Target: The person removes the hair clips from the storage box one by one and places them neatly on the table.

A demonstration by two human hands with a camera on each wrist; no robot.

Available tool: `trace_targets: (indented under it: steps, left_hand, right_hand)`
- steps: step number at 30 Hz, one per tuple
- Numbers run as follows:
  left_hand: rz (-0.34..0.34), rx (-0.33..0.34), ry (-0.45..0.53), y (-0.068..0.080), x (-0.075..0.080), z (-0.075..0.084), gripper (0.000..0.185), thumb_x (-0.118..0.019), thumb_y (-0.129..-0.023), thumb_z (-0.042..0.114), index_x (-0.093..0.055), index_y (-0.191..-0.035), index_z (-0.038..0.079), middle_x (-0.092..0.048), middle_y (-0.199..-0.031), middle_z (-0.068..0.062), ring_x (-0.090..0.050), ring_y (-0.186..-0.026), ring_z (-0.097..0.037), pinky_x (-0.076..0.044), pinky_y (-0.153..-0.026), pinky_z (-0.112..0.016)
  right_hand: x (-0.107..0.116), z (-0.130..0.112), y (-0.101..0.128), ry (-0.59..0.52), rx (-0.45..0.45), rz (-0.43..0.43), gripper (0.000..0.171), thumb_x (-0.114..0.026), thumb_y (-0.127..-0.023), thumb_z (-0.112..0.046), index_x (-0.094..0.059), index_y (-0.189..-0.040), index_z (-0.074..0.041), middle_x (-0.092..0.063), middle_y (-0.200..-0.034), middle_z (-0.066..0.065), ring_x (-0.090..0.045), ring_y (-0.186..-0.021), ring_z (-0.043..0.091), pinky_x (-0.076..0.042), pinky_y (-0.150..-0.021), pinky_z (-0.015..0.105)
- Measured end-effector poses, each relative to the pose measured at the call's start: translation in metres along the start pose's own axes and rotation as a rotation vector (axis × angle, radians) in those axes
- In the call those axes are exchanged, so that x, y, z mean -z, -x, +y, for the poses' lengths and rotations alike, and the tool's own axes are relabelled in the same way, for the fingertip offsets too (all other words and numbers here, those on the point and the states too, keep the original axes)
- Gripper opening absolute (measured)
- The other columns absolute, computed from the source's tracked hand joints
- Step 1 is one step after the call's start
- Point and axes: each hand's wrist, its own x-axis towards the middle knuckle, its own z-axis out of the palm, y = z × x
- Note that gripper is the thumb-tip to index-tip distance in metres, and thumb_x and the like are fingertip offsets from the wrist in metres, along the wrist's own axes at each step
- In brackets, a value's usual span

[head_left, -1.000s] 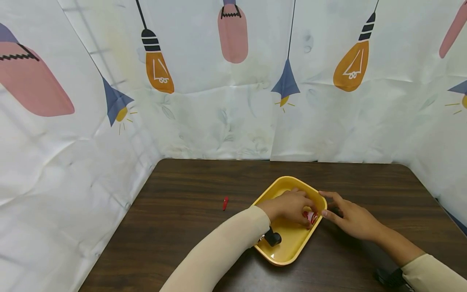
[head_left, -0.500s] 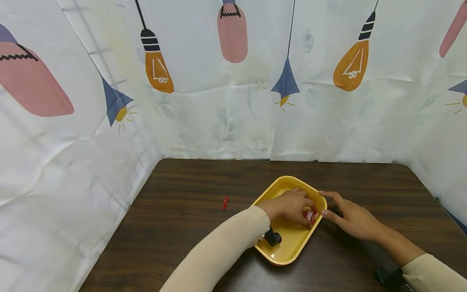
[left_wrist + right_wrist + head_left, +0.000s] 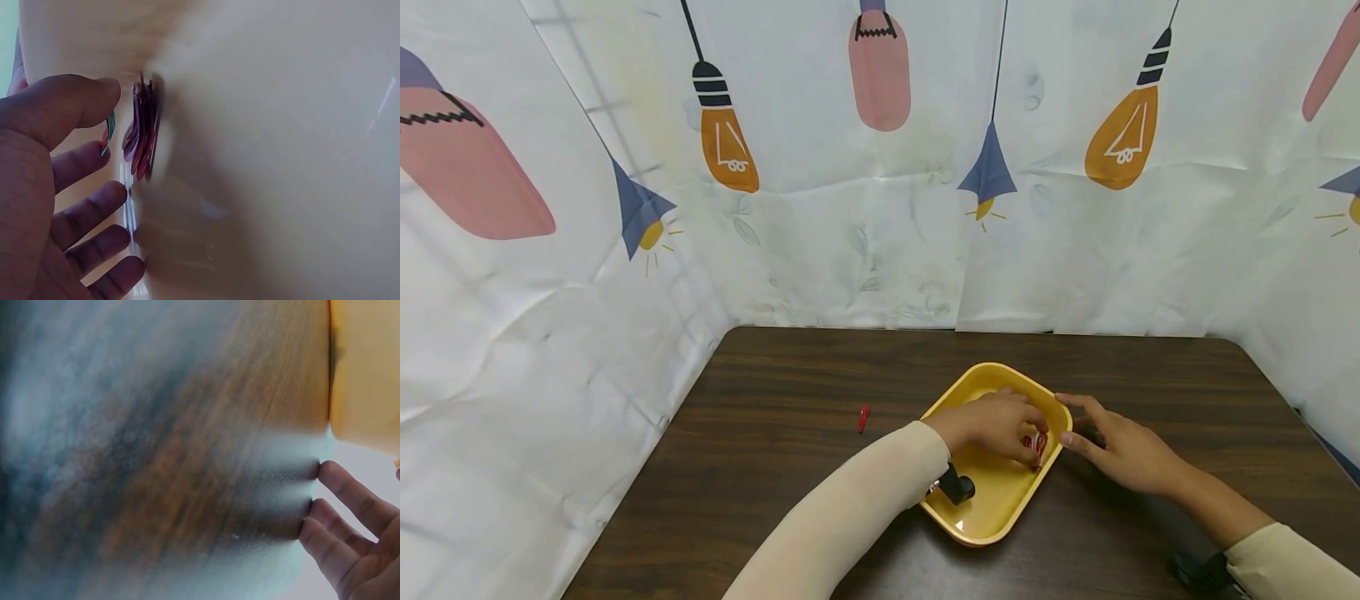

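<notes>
My left hand reaches down inside the yellow tray. Between its thumb and index finger it pinches a thin green-and-red clip, mostly hidden by the thumb; the other fingers are loosely bent. Close beside the fingertips, a bunch of red clips stands on edge against the tray's wall. In the head view these show as a red-and-white cluster. My right hand is outside the tray's right corner, thumb and index finger at the rim, other fingertips resting on the table.
A single red hair clip lies on the dark wooden table, left of the tray. A printed curtain hangs behind the table and along both sides. A black wrist device is on the left arm, over the tray.
The left wrist and forearm have shifted very slightly left, and the red cluster at the left fingertips looks a little different. The right hand, tray and lone clip stay put.
</notes>
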Motion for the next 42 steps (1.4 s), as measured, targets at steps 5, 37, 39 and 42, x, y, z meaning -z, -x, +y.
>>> trace_targets:
  steps: [5, 37, 39, 42]
  left_hand:
    - [0.005, -0.008, 0.009, 0.0029, 0.0028, -0.0011, 0.043, -0.077, -0.088, 0.050, -0.071, -0.126, 0.031, -0.060, -0.118, 0.017, -0.047, -0.109, -0.006, -0.036, -0.091, -0.019]
    - [-0.065, -0.013, 0.003, 0.0040, 0.0006, -0.0092, 0.047, -0.081, -0.086, 0.029, -0.069, -0.130, 0.039, -0.055, -0.128, 0.014, -0.043, -0.114, -0.007, -0.036, -0.093, -0.021]
    - [-0.064, -0.011, 0.005, 0.0042, 0.0007, -0.0091, 0.046, -0.081, -0.086, 0.029, -0.069, -0.130, 0.039, -0.055, -0.128, 0.014, -0.043, -0.113, -0.007, -0.036, -0.093, -0.021]
    - [-0.066, -0.004, 0.006, 0.0042, 0.0010, -0.0089, 0.045, -0.082, -0.086, 0.030, -0.070, -0.128, 0.039, -0.055, -0.128, 0.015, -0.043, -0.115, -0.006, -0.036, -0.095, -0.021]
  right_hand:
    - [-0.0007, 0.0011, 0.0003, 0.003, 0.005, 0.004, 0.058, -0.060, -0.105, -0.038, -0.034, -0.155, -0.028, -0.070, -0.122, 0.010, -0.069, -0.086, 0.018, -0.051, -0.061, 0.038]
    - [0.0008, 0.0022, -0.0001, 0.003, -0.005, -0.006, 0.058, -0.060, -0.104, -0.040, -0.033, -0.154, -0.029, -0.070, -0.123, 0.012, -0.071, -0.092, 0.026, -0.053, -0.062, 0.041]
    - [0.0004, 0.0025, 0.0000, 0.006, -0.004, 0.000, 0.057, -0.060, -0.104, -0.040, -0.034, -0.154, -0.029, -0.070, -0.123, 0.011, -0.071, -0.093, 0.026, -0.054, -0.063, 0.041]
    - [0.0002, 0.0026, 0.0001, 0.009, -0.004, 0.003, 0.057, -0.060, -0.104, -0.040, -0.034, -0.154, -0.030, -0.070, -0.123, 0.010, -0.071, -0.092, 0.026, -0.053, -0.063, 0.041]
